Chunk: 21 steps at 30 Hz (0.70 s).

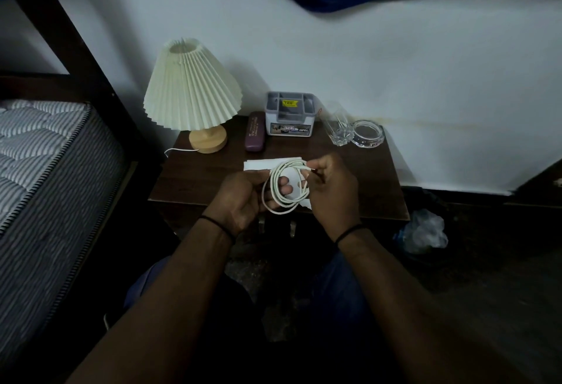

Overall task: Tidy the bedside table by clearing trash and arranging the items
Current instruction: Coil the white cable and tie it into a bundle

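Over the front of the dark wooden bedside table (188, 177), both hands hold a white cable (278, 198) wound into loops. My left hand (243, 198) grips the coil from the left, fingers through the loops. My right hand (331, 189) pinches the cable's end near the top of the coil. A white sheet of paper (258, 164) lies on the table under the hands, partly hidden. Behind stand a lamp (191, 91) with a pleated cream shade, a purple case (255, 135), a grey-lidded box (290, 114), a clear glass (337, 126) and a glass ashtray (366, 134).
A striped mattress (39, 164) in a dark bed frame lies to the left. The lamp's white cord (179, 150) runs off the table's left edge. A crumpled plastic bag (422, 231) sits on the dark floor to the right. The white wall stands close behind the table.
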{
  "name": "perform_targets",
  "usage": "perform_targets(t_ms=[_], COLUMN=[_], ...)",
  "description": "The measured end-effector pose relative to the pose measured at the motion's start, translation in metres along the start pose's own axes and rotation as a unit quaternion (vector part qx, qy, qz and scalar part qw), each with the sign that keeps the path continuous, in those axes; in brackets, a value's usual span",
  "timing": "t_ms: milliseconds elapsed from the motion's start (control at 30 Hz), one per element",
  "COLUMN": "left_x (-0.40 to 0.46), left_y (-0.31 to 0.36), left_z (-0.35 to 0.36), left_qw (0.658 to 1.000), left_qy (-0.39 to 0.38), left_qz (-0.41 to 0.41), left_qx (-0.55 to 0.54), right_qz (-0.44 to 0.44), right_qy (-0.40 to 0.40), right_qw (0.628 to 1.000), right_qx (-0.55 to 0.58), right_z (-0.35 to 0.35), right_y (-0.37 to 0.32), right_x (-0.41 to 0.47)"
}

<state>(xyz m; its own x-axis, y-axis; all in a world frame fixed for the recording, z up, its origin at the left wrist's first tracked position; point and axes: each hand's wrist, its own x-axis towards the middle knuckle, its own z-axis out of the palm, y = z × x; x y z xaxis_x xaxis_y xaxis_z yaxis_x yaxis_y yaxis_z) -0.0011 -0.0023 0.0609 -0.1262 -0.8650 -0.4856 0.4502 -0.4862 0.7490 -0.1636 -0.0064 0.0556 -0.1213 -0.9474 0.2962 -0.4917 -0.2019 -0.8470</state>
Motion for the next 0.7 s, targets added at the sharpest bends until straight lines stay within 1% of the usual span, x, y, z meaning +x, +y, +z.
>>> perform_targets(t_ms=[133, 267, 367, 433, 533, 633, 700], left_x=[-0.001, 0.001, 0.0, 0.001, 0.001, 0.001, 0.003], left_y=[-0.01, -0.011, -0.013, -0.014, -0.013, -0.012, -0.014], left_z=[0.009, 0.013, 0.012, 0.011, 0.012, 0.014, 0.013], left_qw=[0.995, 0.992, 0.979, 0.97, 0.96, 0.957, 0.956], left_qy=[-0.003, 0.014, 0.055, 0.081, 0.099, 0.105, 0.098], left_qz=[0.075, 0.113, 0.152, 0.158, 0.168, 0.163, 0.167], left_qx=[0.067, 0.063, 0.126, 0.169, 0.199, 0.215, 0.221], right_qz=[-0.001, -0.029, -0.046, -0.035, 0.005, 0.05, 0.059], right_qy=[-0.002, -0.011, -0.025, -0.034, -0.043, -0.062, -0.07], right_qw=[1.0, 0.999, 0.998, 0.999, 0.999, 0.996, 0.995], right_qx=[-0.01, -0.022, -0.022, -0.005, 0.027, 0.049, 0.048], right_z=[-0.004, -0.005, -0.002, 0.001, 0.003, 0.004, 0.004], right_y=[0.001, 0.001, 0.001, 0.0, 0.001, 0.005, 0.006], right_x=[0.0, 0.0, -0.001, -0.003, -0.003, -0.002, -0.001])
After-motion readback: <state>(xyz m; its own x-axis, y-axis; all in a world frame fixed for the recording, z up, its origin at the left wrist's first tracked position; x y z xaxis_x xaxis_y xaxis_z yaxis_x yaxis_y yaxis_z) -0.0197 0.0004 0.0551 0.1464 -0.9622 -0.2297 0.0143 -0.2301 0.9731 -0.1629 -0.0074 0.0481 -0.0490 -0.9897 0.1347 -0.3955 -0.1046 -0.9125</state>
